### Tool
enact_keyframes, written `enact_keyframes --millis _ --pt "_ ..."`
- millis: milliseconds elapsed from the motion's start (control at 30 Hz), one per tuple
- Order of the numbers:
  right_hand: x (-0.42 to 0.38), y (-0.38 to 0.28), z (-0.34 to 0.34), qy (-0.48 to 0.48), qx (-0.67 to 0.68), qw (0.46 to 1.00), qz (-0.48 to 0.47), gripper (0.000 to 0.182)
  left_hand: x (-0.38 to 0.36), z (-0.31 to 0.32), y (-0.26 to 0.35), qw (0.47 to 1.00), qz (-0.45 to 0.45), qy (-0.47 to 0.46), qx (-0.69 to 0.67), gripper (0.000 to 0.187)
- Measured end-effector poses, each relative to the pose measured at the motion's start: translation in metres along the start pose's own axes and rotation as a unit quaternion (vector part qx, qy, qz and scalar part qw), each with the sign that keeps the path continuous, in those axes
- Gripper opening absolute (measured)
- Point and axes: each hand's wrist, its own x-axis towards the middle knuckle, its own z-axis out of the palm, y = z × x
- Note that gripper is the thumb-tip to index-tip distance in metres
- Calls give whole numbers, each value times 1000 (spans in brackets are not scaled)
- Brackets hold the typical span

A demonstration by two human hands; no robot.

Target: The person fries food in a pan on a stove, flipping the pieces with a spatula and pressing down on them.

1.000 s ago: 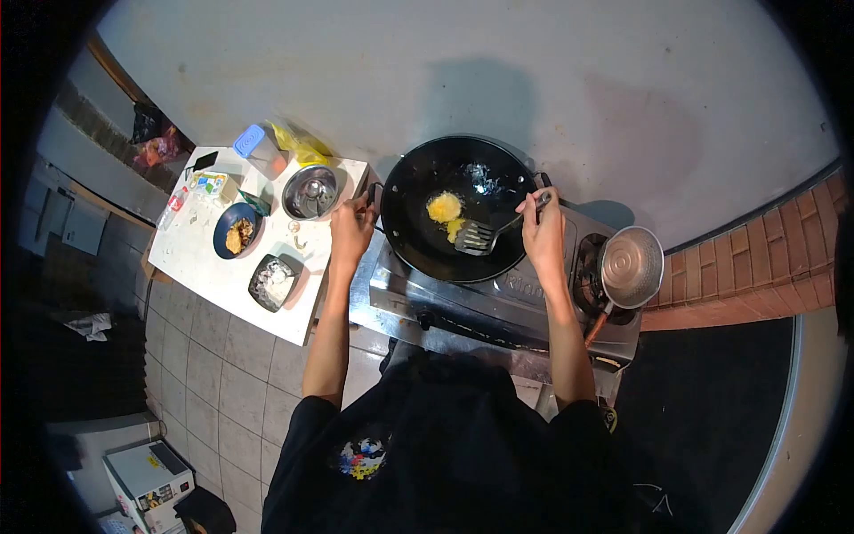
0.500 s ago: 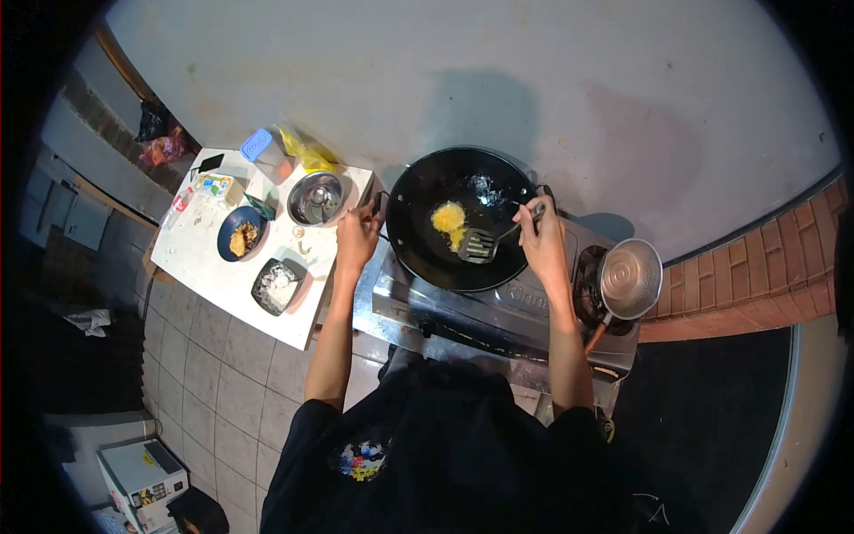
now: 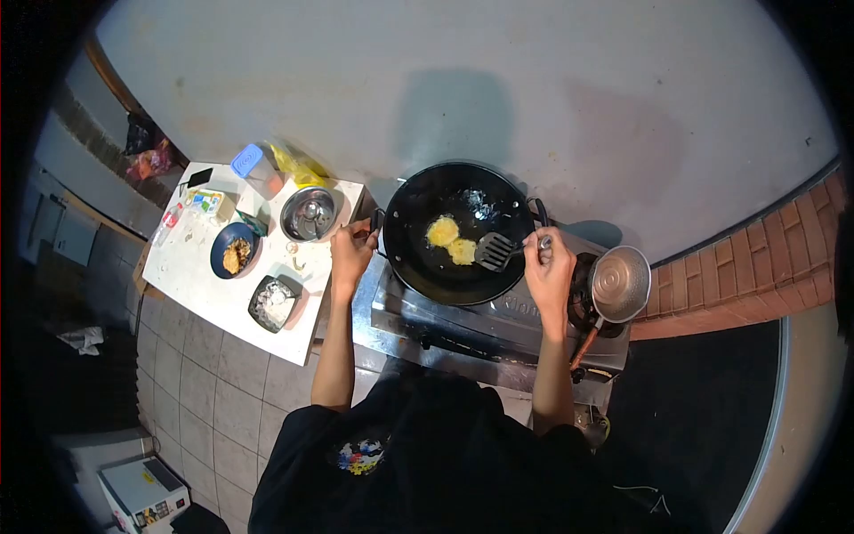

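Observation:
My left hand is closed on the left loop handle of a black wok on the stove. In my right hand is a dark slotted spatula, its head low inside the wok, close to the food. Two yellow, battered-looking pieces lie side by side in the wok: one rounded piece and a second piece touching it at lower right. Part of the spatula's handle is hidden by my fingers.
Right of the wok, a small saucepan sits on the other burner of the stove. The white table at left bears a metal bowl, a blue bowl with fried food, and a dark bowl of white powder.
The spatula head has moved right, away from the food's lower edge. The lower yellow piece now shows broader and flatter beside the other. My left hand stays at the wok handle.

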Motion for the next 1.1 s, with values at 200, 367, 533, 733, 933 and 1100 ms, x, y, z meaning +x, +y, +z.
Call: enact_keyframes --millis 200,367,533,733,933,1100 --pt "-10 -25 22 29 -11 999 32 12 9 -2 -19 1000 -1 -30 8 30" --pt "-14 -40 34 39 -81 993 76 16 10 -1 -27 997 -36 -50 -51 34" --pt "-17 -36 43 43 -82 993 75 15 3 10 -43 993 -49 -24 -103 34" --pt "-8 -31 47 -5 -60 995 74 6 -5 14 -39 994 -34 6 -103 32" --pt "-11 -21 41 31 -44 996 75 5 -11 18 -38 995 -35 29 -94 30" --pt "-12 -22 27 74 39 990 111 6 -19 15 -21 996 -41 59 -53 29"
